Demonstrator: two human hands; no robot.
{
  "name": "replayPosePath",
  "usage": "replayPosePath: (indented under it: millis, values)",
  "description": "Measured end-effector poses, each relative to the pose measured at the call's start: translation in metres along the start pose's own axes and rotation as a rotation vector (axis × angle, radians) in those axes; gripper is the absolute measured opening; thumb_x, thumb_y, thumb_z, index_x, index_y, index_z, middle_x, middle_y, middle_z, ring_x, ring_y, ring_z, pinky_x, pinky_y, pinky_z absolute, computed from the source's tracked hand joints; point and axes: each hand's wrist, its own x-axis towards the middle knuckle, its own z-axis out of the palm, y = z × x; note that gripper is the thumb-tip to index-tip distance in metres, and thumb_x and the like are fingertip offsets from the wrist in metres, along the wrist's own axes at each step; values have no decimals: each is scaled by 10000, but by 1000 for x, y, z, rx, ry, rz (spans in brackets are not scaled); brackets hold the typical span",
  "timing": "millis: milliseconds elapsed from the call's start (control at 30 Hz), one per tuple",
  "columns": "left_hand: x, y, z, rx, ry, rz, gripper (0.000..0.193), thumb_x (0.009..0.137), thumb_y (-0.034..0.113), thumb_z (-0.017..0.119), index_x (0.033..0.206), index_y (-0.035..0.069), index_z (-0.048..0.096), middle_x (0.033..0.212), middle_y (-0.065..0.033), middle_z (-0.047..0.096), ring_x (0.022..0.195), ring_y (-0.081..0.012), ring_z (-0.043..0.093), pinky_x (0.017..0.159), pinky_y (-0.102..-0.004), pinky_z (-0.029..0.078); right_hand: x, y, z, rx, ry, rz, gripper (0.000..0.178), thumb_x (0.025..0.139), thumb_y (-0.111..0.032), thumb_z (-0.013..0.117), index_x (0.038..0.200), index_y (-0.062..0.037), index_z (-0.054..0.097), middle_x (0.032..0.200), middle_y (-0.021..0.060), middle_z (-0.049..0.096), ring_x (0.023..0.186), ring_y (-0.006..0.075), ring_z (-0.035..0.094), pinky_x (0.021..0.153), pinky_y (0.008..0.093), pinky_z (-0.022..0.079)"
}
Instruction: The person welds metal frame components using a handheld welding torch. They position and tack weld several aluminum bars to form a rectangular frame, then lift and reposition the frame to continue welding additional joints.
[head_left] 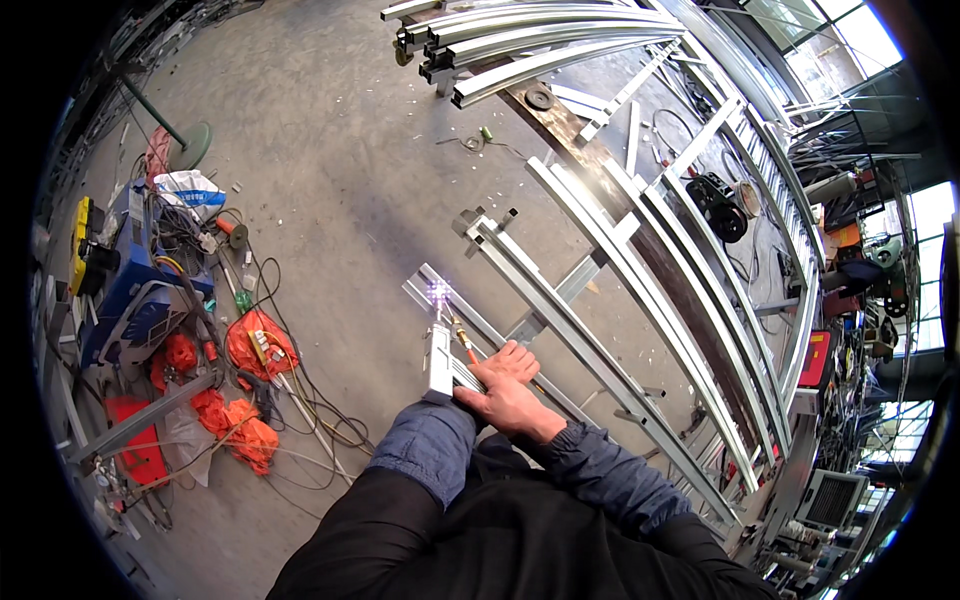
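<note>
A bright violet-white welding arc (pixel 438 293) glows near the far end of a slim metal rail (pixel 424 281). Just short of it is the brass and red front of a welding torch (pixel 464 338). My right hand (pixel 508 385) is closed around the torch's rear part, close above the rail, its thumb toward the left. A pale grey, boxy long piece (pixel 438 362) stands between my left cuff and the arc; I cannot make out what it is. My left forearm (pixel 425 450), in a blue denim sleeve, reaches up to this piece. The left hand's fingers are hidden.
Long metal frames (pixel 600 370) and curved rails (pixel 560 40) fill the right and far side. On the left stand a blue machine (pixel 140 290), orange plastic bags (pixel 262 345) and tangled cables (pixel 330 425) on the concrete floor (pixel 300 150). A black-wheeled machine (pixel 716 207) sits beyond the frames.
</note>
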Motion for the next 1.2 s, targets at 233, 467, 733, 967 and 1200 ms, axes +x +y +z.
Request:
replayPosePath:
  millis: [233, 467, 733, 967, 1200]
  values:
    - [-3, 0, 5, -3, 2, -17, 146, 897, 212, 670, 980, 105, 615, 955, -75, 569, 975, -235, 571, 946, -393, 431, 3, 4, 4, 22, -12, -18, 576, 1068, -499, 680, 1360, -2, 665, 1095, 295, 734, 1076, 438, 700, 988, 483, 520]
    - [1, 2, -2, 17, 18, -14, 164, 871, 219, 682, 952, 102, 600, 945, -76, 563, 968, -236, 562, 946, -390, 433, 2, 7, 4, 27, 8, -26, 577, 1064, -499, 686, 1372, -12, 659, 1108, 305, 737, 1089, 461, 718, 989, 507, 538]
    - [2, 2, -2, 12, -7, -19, 158, 872, 213, 679, 959, 101, 611, 957, -77, 573, 988, -235, 569, 950, -384, 436, -1, -1, 0, 6, 3, -2, 580, 1062, -494, 685, 1363, 2, 657, 1111, 309, 733, 1106, 467, 706, 997, 504, 532]
    - [1, 2, 3, 16, 25, -23, 167, 862, 227, 673, 958, 106, 610, 958, -71, 568, 969, -234, 569, 930, -387, 444, -3, -3, -1, -12, 32, -25, 570, 1062, -487, 685, 1337, 12, 670, 1086, 305, 728, 1093, 459, 696, 990, 499, 524]
    - [0, 2, 15, 25, 44, -18, 179, 875, 237, 661, 991, 107, 620, 960, -66, 567, 967, -238, 577, 927, -409, 447, -7, -11, -5, 7, -7, 46, 571, 1066, -469, 682, 1365, 17, 652, 1113, 310, 736, 1110, 466, 696, 1005, 497, 521]
